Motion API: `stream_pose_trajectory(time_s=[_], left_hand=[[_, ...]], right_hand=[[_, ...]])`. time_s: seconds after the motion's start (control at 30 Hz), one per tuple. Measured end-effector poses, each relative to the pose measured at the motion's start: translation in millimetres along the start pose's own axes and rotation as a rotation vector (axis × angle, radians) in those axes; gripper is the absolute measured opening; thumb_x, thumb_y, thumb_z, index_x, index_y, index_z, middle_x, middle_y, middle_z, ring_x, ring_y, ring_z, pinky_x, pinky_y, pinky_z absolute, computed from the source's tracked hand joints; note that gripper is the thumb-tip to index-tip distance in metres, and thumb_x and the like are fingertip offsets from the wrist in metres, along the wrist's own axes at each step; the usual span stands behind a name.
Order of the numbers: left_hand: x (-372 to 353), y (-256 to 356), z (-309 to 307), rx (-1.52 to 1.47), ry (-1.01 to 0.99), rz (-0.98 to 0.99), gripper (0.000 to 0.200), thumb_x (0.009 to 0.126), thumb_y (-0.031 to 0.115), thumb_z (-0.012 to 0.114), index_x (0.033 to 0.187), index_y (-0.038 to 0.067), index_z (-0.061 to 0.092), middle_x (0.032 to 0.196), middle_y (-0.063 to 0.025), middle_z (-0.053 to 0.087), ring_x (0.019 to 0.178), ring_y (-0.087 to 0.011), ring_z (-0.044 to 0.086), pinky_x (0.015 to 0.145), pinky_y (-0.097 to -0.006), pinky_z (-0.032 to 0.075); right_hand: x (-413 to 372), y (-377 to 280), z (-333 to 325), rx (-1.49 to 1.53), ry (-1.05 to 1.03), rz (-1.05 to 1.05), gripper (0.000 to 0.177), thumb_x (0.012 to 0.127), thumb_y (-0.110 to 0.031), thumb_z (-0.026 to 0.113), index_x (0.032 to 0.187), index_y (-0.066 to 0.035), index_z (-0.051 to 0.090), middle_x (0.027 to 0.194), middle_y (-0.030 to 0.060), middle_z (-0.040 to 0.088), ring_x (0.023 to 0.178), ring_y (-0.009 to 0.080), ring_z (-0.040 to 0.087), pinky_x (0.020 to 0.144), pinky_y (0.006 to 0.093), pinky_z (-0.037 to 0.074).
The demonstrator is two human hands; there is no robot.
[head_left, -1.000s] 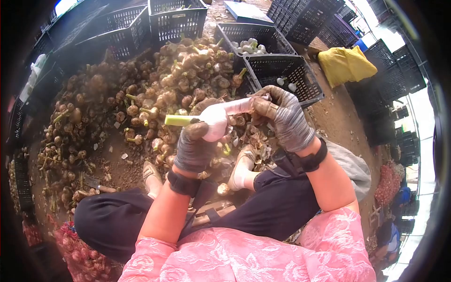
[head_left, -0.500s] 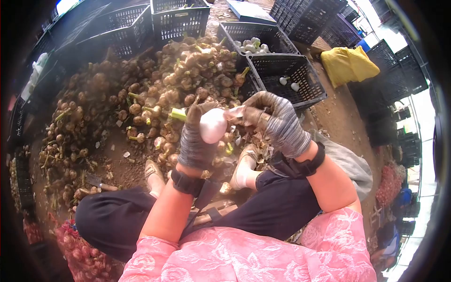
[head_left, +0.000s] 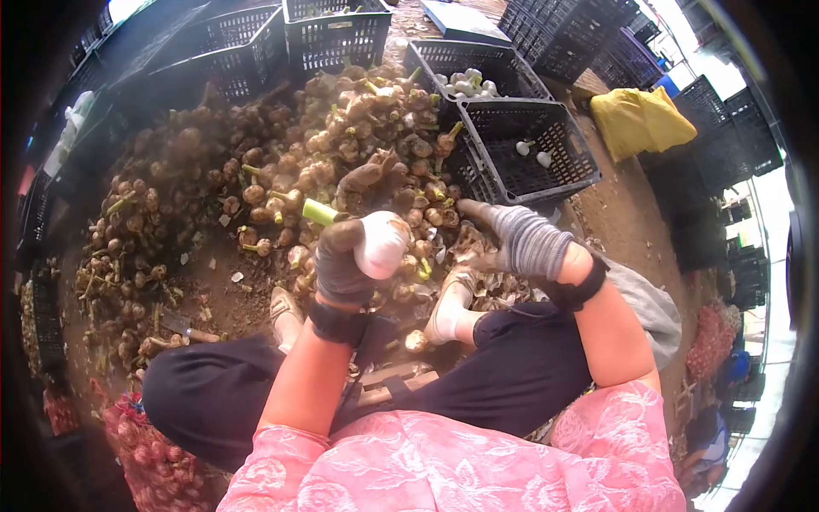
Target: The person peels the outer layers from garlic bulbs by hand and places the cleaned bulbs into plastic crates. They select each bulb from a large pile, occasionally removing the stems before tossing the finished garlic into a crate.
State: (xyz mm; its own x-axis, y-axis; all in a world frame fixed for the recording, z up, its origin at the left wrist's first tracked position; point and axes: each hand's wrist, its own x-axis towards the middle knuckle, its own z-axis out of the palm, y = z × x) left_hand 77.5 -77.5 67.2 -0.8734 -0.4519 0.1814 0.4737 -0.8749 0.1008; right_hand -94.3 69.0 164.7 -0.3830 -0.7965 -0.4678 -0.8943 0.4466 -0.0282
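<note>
Left hand (head_left: 341,260), gloved, above knees, closed round peeled white garlic bulb (head_left: 384,241); green stalk (head_left: 317,211) sticks out up-left. Right hand (head_left: 522,241), gloved, apart from bulb, fingers stretched loose over peel scraps (head_left: 482,277) beside shoe (head_left: 445,309). Beyond: big heap of unpeeled garlic (head_left: 256,162) on ground. Behind heap, black crate (head_left: 572,136) with two white bulbs; farther crate (head_left: 499,60) with more. Yellow bag (head_left: 644,121) at right.

A broad heap of muddy, unpeeled garlic (head_left: 213,179) covered the ground across the upper left and centre. Black crates ringed the top. One crate (head_left: 479,158) at upper right held two white bulbs, and the farther crate (head_left: 503,61) behind it held several more. A yellow sack (head_left: 644,121) lay at far upper right and a red mesh bag (head_left: 145,461) at lower left.
</note>
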Motion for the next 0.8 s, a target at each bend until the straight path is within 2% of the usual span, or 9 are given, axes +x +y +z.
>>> stream_pose_trajectory(time_s=[0.07, 0.13, 0.2, 0.23, 0.27, 0.33, 0.37, 0.7, 0.8], left_hand=[[-3.5, -1.9, 7.6, 0.223, 0.094, -0.133, 0.042, 0.066, 0.018, 0.063, 0.099, -0.006, 0.057, 0.09, -0.0186, 0.063, 0.083, -0.0304, 0.062, 0.082, -0.0396, 0.049], [-4.5, -11.7, 4.8, 0.351, 0.098, -0.162, 0.052, 0.068, 0.025, 0.067, 0.106, -0.008, 0.053, 0.096, -0.0171, 0.06, 0.088, -0.0266, 0.06, 0.085, -0.0362, 0.047], [-4.9, -13.5, -6.1, 0.539, 0.093, -0.248, 0.052, 0.074, 0.028, 0.065, 0.109, -0.007, 0.051, 0.097, -0.015, 0.06, 0.09, -0.0249, 0.059, 0.085, -0.0356, 0.047], [2.1, -16.2, -13.5, 1.015, -0.023, -0.02, 0.05, 0.08, 0.034, 0.061, 0.11, -0.004, 0.051, 0.094, -0.012, 0.06, 0.089, -0.0222, 0.059, 0.081, -0.0337, 0.048], [8.0, -19.6, 0.1, 1.014, -0.022, -0.017, 0.05, 0.08, 0.034, 0.061, 0.11, -0.004, 0.051, 0.094, -0.012, 0.06, 0.089, -0.0222, 0.059, 0.081, -0.0337, 0.048], [15.1, -26.1, 26.0, 0.659, 0.227, 0.078, 0.046, 0.085, 0.04, 0.056, 0.107, 0.0, 0.054, 0.093, -0.0081, 0.061, 0.086, -0.0163, 0.059, 0.075, -0.0294, 0.049], [19.0, -29.0, 10.8, 1.123, 0.17, 0.253, 0.032, 0.087, 0.026, 0.057, 0.109, 0.004, 0.054, 0.086, -0.0024, 0.058, 0.075, -0.0117, 0.055, 0.063, -0.0246, 0.047], [9.3, -37.8, 34.9, 0.703, 0.243, 0.035, 0.033, 0.086, 0.031, 0.059, 0.107, 0.006, 0.054, 0.087, -0.0021, 0.057, 0.078, -0.0089, 0.053, 0.064, -0.0249, 0.046], [10.6, -47.2, 15.6, 1.057, 0.216, 0.173, 0.033, 0.085, 0.031, 0.059, 0.106, 0.006, 0.054, 0.088, -0.0019, 0.057, 0.078, -0.0092, 0.053, 0.065, -0.0248, 0.045]], right_hand=[[-0.9, -14.2, 3.5, 0.909, 0.128, -0.418, 0.081, 0.066, -0.023, 0.078, 0.132, -0.006, 0.034, 0.106, 0.0162, 0.059, 0.093, 0.0192, 0.059, 0.078, 0.0313, 0.049], [-8.8, -39.0, -2.2, 1.3, -0.018, -0.399, 0.083, 0.064, -0.023, 0.081, 0.131, -0.005, 0.036, 0.109, 0.0135, 0.056, 0.093, 0.015, 0.056, 0.079, 0.0306, 0.048], [-11.7, -52.4, 0.0, 1.185, 0.163, -0.418, 0.064, 0.064, -0.022, 0.08, 0.119, -0.003, 0.051, 0.098, 0.0092, 0.059, 0.089, 0.0123, 0.056, 0.078, 0.0274, 0.048], [-8.6, -51.8, 4.7, 1.04, 0.385, -0.482, 0.064, 0.063, -0.023, 0.08, 0.117, -0.004, 0.051, 0.095, 0.0091, 0.059, 0.085, 0.0124, 0.057, 0.076, 0.0266, 0.048], [-5.2, -51.2, 8.7, 0.883, 0.597, -0.543, 0.064, 0.062, -0.024, 0.081, 0.116, -0.004, 0.052, 0.092, 0.0091, 0.06, 0.082, 0.0125, 0.058, 0.074, 0.0258, 0.048], [-6.8, -53.3, 6.0, 0.908, 0.608, -0.462, 0.063, 0.061, -0.026, 0.081, 0.113, -0.004, 0.054, 0.088, 0.0086, 0.06, 0.077, 0.0125, 0.057, 0.07, 0.0255, 0.048], [-8.2, -54.4, 3.4, 0.932, 0.626, -0.376, 0.061, 0.06, -0.028, 0.082, 0.109, -0.004, 0.055, 0.084, 0.0081, 0.06, 0.072, 0.0125, 0.056, 0.066, 0.0253, 0.048], [-14.0, -51.7, -1.7, 0.922, 0.598, -0.298, 0.051, 0.055, -0.027, 0.085, 0.089, -0.004, 0.054, 0.07, 0.0024, 0.056, 0.063, 0.0086, 0.051, 0.059, 0.0248, 0.046], [-11.7, -48.2, -1.5, 0.98, 0.572, -0.327, 0.052, 0.056, -0.026, 0.085, 0.09, -0.005, 0.054, 0.07, 0.0005, 0.056, 0.063, 0.0066, 0.049, 0.059, 0.0232, 0.046]])
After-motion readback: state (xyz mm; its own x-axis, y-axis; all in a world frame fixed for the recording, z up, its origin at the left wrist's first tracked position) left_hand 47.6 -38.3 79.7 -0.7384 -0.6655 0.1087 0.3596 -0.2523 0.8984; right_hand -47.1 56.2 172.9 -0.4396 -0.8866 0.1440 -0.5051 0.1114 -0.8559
